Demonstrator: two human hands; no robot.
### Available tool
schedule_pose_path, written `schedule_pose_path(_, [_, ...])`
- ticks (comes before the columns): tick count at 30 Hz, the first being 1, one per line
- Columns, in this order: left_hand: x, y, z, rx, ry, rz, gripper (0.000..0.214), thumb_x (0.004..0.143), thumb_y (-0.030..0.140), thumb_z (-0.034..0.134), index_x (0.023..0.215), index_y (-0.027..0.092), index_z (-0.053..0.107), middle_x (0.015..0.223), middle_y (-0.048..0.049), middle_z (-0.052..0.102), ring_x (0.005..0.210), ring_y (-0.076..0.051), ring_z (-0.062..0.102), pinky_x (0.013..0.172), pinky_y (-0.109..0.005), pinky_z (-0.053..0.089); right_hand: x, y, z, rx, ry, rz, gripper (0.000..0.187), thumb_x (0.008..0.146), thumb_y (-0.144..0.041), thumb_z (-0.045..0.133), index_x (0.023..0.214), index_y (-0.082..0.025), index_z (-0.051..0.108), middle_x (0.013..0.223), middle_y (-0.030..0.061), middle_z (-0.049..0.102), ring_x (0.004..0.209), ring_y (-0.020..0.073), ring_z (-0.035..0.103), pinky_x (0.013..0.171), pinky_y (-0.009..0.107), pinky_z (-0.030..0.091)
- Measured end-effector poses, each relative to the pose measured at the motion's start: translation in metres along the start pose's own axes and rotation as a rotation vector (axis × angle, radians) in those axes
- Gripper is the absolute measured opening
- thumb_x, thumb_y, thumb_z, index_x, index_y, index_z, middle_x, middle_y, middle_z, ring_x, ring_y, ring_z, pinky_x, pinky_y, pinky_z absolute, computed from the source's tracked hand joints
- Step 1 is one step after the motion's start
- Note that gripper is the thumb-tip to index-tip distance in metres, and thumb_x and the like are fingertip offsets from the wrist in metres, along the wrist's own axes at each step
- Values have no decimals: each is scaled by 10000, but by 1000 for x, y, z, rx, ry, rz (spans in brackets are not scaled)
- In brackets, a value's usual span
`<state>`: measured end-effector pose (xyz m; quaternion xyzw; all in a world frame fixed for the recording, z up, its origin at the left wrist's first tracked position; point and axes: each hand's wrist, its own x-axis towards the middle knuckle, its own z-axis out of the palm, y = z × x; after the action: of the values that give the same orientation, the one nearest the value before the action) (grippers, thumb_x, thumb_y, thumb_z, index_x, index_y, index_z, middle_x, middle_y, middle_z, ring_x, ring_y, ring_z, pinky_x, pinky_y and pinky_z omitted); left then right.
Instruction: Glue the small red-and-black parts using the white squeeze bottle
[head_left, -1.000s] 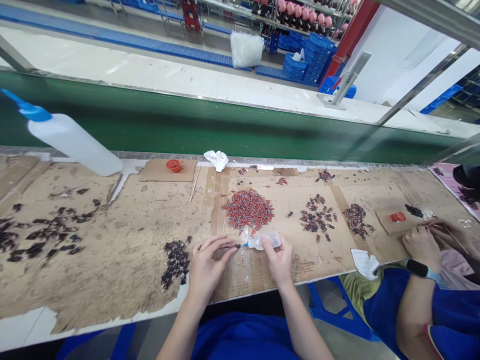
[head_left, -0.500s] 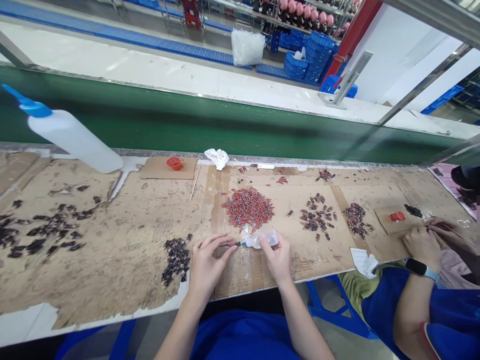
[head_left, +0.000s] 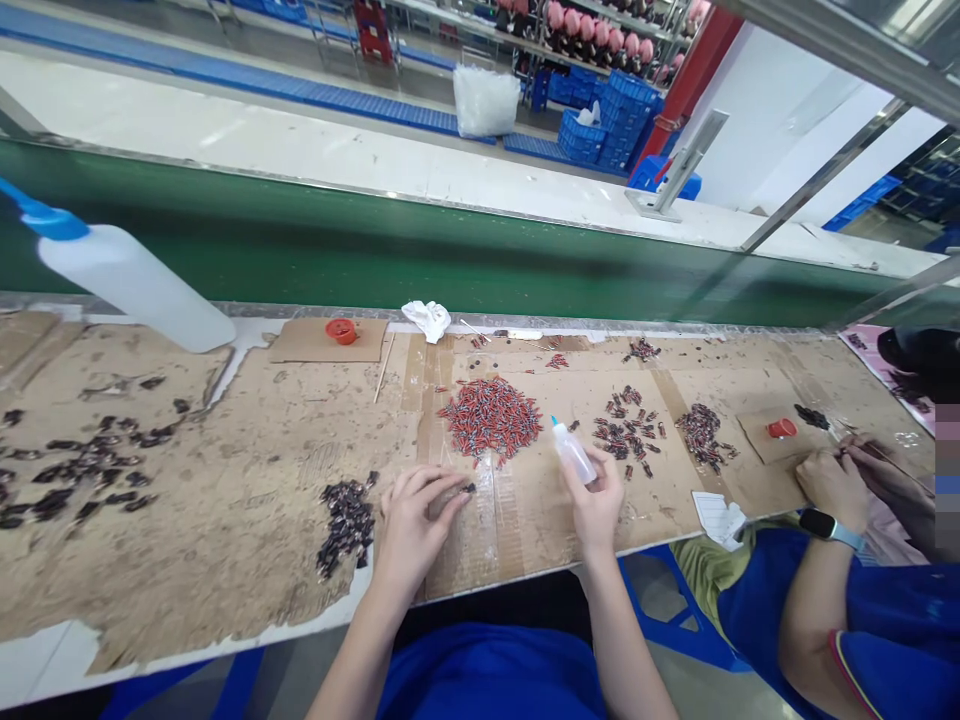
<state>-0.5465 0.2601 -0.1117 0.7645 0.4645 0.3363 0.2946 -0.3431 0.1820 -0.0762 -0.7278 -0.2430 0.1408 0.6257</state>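
Note:
My left hand (head_left: 415, 517) rests on the cardboard-covered bench and pinches a tiny dark part (head_left: 469, 488) at its fingertips. My right hand (head_left: 596, 503) holds a small clear squeeze bottle (head_left: 573, 449) with a blue tip, tilted up and to the left, away from the part. Just beyond my hands lies a pile of small red and grey parts (head_left: 491, 419). To the left of my left hand sits a heap of dark parts (head_left: 345, 522).
A large white bottle with a blue nozzle (head_left: 112, 276) lies at the far left. Scattered dark parts (head_left: 71, 465), an orange cap (head_left: 341, 330), a crumpled white tissue (head_left: 427, 317) and a green conveyor (head_left: 420, 255) lie behind. Another person's hands (head_left: 847, 470) work at the right.
My right hand has pulled the small bottle away from the part and swung its tip upward and to the right. My left hand stays in place with the part.

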Motion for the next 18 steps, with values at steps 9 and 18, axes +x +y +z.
schedule_pose_path(9, [1, 2, -1, -75, 18, -31, 213, 824, 456, 617, 760, 295, 741, 895, -40, 746, 992, -275, 619, 949, -498, 425, -22, -10, 17, -595, 27, -585, 153, 859, -347, 649, 851, -197, 677, 938, 95, 611, 947, 252, 536, 854, 415, 461])
schedule_pose_path(18, [-3, 0, -1, -248, 89, -129, 211, 805, 442, 637, 799, 257, 737, 928, -53, 753, 949, -249, 683, 950, -449, 475, -37, -14, 54, -758, -118, -492, 148, 875, -240, 634, 756, -195, 710, 1012, 140, 580, 996, 314, 435, 802, 469, 380])
